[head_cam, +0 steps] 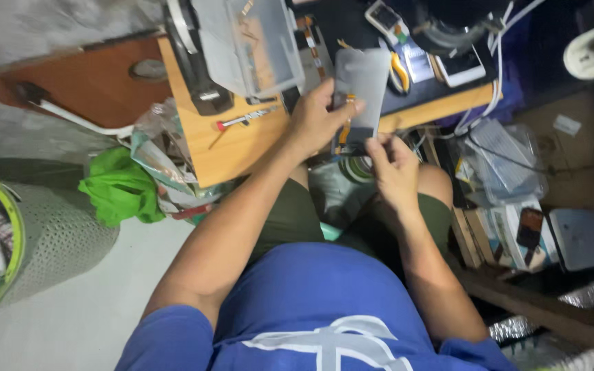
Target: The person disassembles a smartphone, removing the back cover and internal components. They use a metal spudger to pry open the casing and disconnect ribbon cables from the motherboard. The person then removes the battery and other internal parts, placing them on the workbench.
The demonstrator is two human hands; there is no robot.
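Note:
I hold a flat grey phone screen panel [361, 89] with an orange flex strip over the edge of a wooden workbench [235, 148]. My left hand [317, 120] grips its left side, thumb across the front. My right hand [394, 168] pinches its lower right corner. My legs in dark green shorts sit below, and a roll of tape [357, 167] lies under the panel.
On the bench stand a clear plastic parts box [256, 45], a red-handled screwdriver [245, 120], yellow pliers [400, 69], a white phone [460, 67] and a meter [388, 19]. A green cloth [122, 189] and mesh basket [56, 233] lie left. Boxes and bags crowd the right.

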